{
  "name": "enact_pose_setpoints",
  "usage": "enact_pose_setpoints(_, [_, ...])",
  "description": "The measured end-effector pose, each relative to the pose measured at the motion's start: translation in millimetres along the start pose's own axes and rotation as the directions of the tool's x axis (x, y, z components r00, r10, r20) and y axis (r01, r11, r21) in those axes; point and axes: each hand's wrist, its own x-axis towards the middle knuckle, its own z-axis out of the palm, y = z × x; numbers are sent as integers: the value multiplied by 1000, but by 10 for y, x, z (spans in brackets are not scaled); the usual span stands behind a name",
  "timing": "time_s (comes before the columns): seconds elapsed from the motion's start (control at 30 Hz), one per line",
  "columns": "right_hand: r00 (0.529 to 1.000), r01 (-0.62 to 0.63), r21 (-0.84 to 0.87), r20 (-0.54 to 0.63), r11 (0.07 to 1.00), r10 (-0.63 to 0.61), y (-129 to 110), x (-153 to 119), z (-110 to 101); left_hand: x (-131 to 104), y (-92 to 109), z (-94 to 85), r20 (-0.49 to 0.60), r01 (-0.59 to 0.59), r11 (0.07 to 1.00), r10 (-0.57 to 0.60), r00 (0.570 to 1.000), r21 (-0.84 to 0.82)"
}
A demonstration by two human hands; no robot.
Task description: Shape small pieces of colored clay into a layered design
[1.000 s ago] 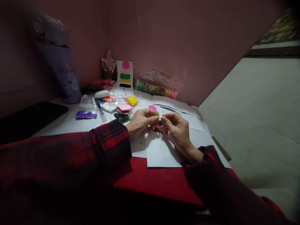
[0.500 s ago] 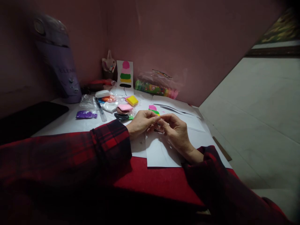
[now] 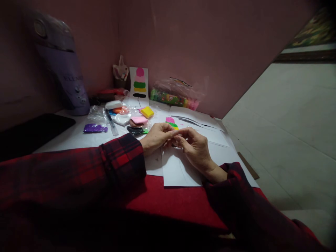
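My left hand [image 3: 158,137] and my right hand [image 3: 195,145] meet over a white sheet [image 3: 174,173], thumbs and fingers pinched together. What they pinch is hidden behind the fingertips. A dark brownish, slightly shiny piece [image 3: 177,144] shows just below the fingers; whether it is held or lies on the paper I cannot tell. Beyond the fingertips, the sheet carries a coloured shape [image 3: 171,122] in pink, green and yellow, partly covered by my hands. Left of my left hand lie a black packet [image 3: 135,131] and a pink packet [image 3: 139,120].
A propped picture card [image 3: 140,85] leans at the back beside a plastic-wrapped colourful pack [image 3: 173,98]. To the left are a yellow clay block [image 3: 147,112], a purple packet [image 3: 95,128], a pen [image 3: 112,123], a dark flat device [image 3: 39,133] and a tall purple bottle [image 3: 64,70].
The whole view has shifted slightly, with everything a little further left. My hands stay pinched together in the same place over the sheet, and less of the brownish piece shows.
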Motion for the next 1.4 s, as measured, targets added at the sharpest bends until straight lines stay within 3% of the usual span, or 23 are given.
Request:
enact_pose_setpoints(0.77, [999,34,-84,12,996,-33,-54,7,-17,-1,-9,-24,47,-3,1000,2,999,29])
enact_pose_setpoints(1.4, [994,63,-184,103,981,-44,-29,11,-25,13,7,-29,45,52,997,-54,998,55])
